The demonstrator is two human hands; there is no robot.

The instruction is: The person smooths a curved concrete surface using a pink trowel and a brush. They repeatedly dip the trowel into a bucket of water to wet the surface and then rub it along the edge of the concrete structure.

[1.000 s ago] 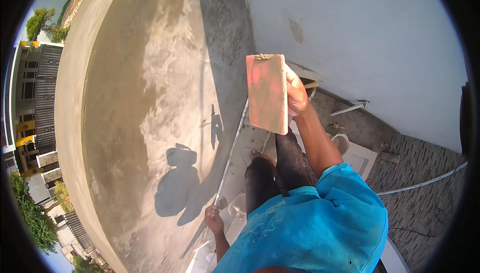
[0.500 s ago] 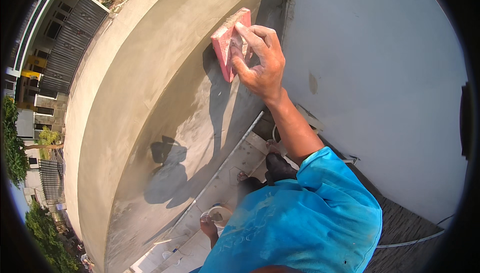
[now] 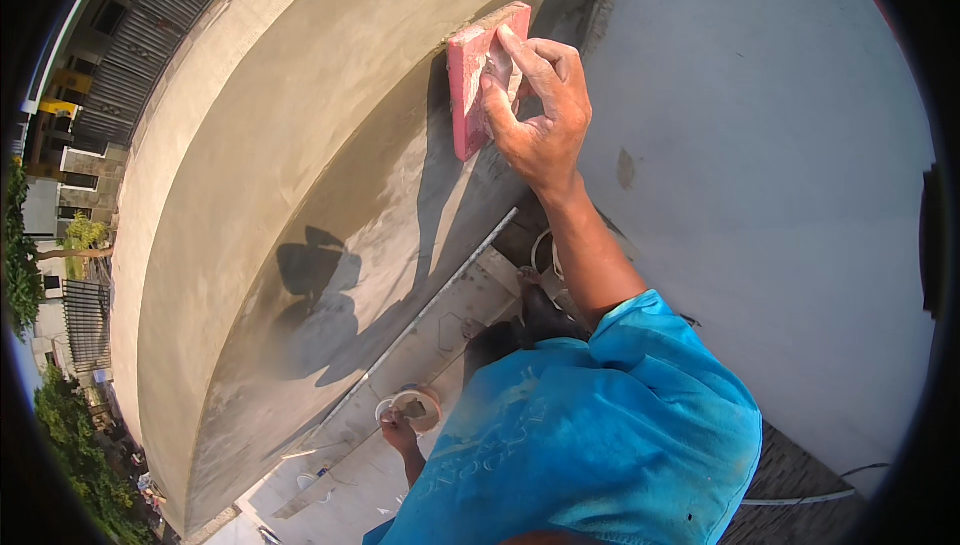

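My right hand (image 3: 548, 110) reaches up with fingers and thumb wrapped round the grip of a pink plastering float (image 3: 470, 95). The float's face is against or very close to the curved grey plastered wall (image 3: 390, 235), near its corner; the exact contact is hidden. Dried plaster crusts the float's edges and my fingers. Low on the left, my left hand (image 3: 399, 432) is closed at the rim or handle of a small bucket (image 3: 430, 413) with grey material inside. Its fingers show only in part.
A pale smooth wall (image 3: 760, 165) rises on the right. Below are a tiled floor (image 3: 350, 485), a light straight strip (image 3: 440, 315) along the wall's foot and another pail (image 3: 545, 250) near my feet. A gated house (image 3: 140, 55) stands beyond the wall.
The float and my right hand have shifted slightly up and right in the picture, while the view itself has moved. The bucket and left hand appear a little further left. Both hands keep their hold.
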